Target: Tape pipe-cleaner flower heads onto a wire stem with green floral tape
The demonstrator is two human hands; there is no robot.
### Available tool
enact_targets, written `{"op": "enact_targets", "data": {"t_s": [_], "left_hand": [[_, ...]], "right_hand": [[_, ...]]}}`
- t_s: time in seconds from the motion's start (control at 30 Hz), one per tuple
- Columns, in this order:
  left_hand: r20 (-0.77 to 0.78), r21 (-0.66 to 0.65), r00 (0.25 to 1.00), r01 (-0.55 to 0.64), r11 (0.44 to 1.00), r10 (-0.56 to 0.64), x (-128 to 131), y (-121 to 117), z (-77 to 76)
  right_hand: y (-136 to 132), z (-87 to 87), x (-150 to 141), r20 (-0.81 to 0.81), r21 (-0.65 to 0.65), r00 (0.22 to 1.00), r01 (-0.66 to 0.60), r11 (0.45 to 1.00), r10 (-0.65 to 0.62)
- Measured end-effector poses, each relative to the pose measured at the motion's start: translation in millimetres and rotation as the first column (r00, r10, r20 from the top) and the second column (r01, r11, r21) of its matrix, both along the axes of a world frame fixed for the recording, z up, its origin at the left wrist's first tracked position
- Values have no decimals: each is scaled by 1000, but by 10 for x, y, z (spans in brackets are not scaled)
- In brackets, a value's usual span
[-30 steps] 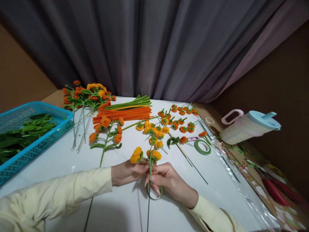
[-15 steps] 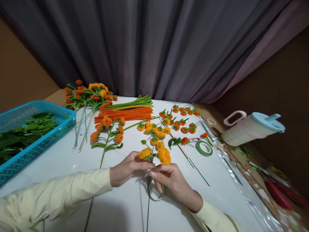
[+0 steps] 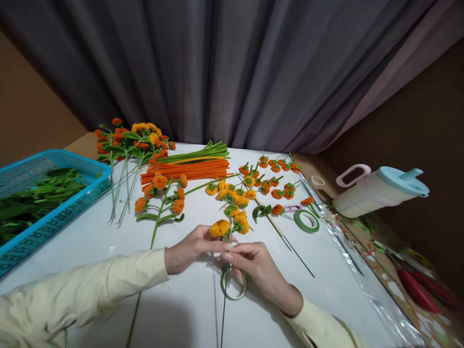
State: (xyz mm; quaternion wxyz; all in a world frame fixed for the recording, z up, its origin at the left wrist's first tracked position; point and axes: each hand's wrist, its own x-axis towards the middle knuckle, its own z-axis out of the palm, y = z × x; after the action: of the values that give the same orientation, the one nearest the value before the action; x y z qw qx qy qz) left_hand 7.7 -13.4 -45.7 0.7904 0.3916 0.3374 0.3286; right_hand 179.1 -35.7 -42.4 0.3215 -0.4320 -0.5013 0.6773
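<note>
My left hand [image 3: 192, 251] and my right hand [image 3: 250, 263] meet over the white table [image 3: 90, 241], both pinched on a thin green wire stem [image 3: 223, 309]. The stem carries small yellow-orange pipe-cleaner pumpkins [image 3: 227, 226] just above my fingertips. A roll of green floral tape [image 3: 234, 285] hangs round a finger of my right hand, under the palm. The stem's lower end runs down toward me between my cream sleeves.
A blue basket [image 3: 58, 217] of green leaves stands at left. Finished orange stems [image 3: 130, 140], a bundle of orange and green pipe cleaners [image 3: 188, 166], loose pumpkins [image 3: 268, 181], a second tape roll [image 3: 306, 221] and a lidded jug [image 3: 377, 191] lie beyond. Red tools rest at right.
The pumpkin stem has turned between my fingers, so the pumpkin heads have shifted. Both hands stay in place, pinched on it.
</note>
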Motion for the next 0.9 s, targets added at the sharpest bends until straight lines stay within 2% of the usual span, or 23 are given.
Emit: {"op": "enact_targets", "data": {"t_s": [0.17,0.27,0.4,0.53,0.67,0.73,0.83,0.9], "left_hand": [[205,-137,973,134,982,-104,-51,97,-83],[266,-93,943,231,968,-200,-28,176,-67],[226,-26,933,293,956,-280,72,274,-17],[201,-21,946,265,964,-255,158,303,19],[149,-23,966,217,976,-211,148,258,47],[93,-32,984,153,988,-149,128,224,56],[12,-39,999,43,998,-42,114,170,73],[-9,-46,1000,15,999,-15,119,140,93]], "right_hand": [[11,-7,8,-105,-53,993,-64,997,58],[16,-23,-2,-182,-65,978,-118,991,104],[20,-43,-23,-265,-87,953,-175,981,147],[41,-50,-3,-270,-70,948,-195,978,169],[110,6,105,-130,-12,973,-193,981,190],[156,56,169,-30,58,983,-181,982,183],[208,122,226,107,229,985,-156,961,134],[219,148,230,158,267,979,-170,949,131]]}}
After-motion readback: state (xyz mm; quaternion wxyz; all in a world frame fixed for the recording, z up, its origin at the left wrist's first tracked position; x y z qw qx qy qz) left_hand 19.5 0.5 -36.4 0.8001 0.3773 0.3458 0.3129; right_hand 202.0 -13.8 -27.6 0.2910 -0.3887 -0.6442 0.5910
